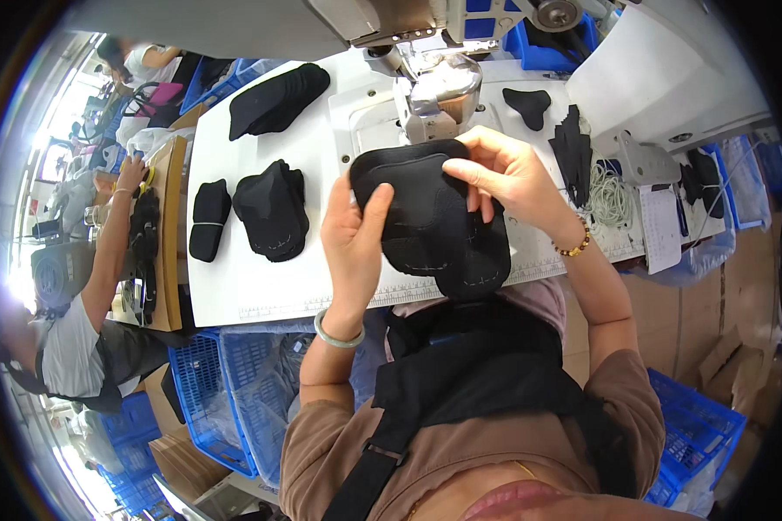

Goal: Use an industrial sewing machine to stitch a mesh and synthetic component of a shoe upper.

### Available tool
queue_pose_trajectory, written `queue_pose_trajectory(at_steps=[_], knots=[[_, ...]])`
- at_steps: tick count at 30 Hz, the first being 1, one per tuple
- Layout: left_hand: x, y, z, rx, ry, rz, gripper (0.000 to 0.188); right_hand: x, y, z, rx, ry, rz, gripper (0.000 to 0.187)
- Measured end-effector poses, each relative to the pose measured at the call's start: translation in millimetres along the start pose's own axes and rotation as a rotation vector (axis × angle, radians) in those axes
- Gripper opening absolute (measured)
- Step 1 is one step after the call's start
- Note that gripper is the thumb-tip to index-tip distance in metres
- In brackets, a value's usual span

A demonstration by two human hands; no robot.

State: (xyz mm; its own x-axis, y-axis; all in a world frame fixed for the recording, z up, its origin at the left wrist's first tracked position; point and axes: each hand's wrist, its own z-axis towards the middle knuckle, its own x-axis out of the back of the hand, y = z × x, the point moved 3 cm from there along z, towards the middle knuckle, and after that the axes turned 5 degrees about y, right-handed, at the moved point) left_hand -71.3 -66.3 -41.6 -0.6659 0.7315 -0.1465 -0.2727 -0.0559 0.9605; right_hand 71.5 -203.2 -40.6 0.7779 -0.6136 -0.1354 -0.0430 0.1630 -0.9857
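Note:
Both my hands hold a black padded fabric piece (421, 204) above the front of the sewing table, just below the sewing machine's head (443, 95). My left hand (354, 234) grips its left edge, thumb on top and fingers underneath. At the upper right edge my right hand (506, 174) pinches the fabric between thumb and fingers. A second black layer (482, 260) with pale stitch marks shows beneath it at the lower right. To the left lie a stack of similar black pieces (272, 211), a banded black bundle (208, 220) and another black stack (280, 100).
Right of the machine are a small black cut piece (527, 108), black strips (571, 152), a coil of pale cord (611, 198) and a paper sheet (660, 227). A blue crate (204, 391) stands below the table at left. Another person's arm (104, 252) reaches over a neighbouring bench.

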Motion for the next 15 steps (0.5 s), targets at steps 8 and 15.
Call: queue_pose_trajectory(at_steps=[8,15], knots=[[141.3,-4.5,54.8,-0.181,0.506,0.407,0.035,111.5,10.0,28.5,0.388,0.489,-1.119,0.022],[143.6,-12.6,61.1,-0.61,0.666,1.637,0.043,120.1,35.7,41.7,0.492,0.349,-1.202,0.023]])
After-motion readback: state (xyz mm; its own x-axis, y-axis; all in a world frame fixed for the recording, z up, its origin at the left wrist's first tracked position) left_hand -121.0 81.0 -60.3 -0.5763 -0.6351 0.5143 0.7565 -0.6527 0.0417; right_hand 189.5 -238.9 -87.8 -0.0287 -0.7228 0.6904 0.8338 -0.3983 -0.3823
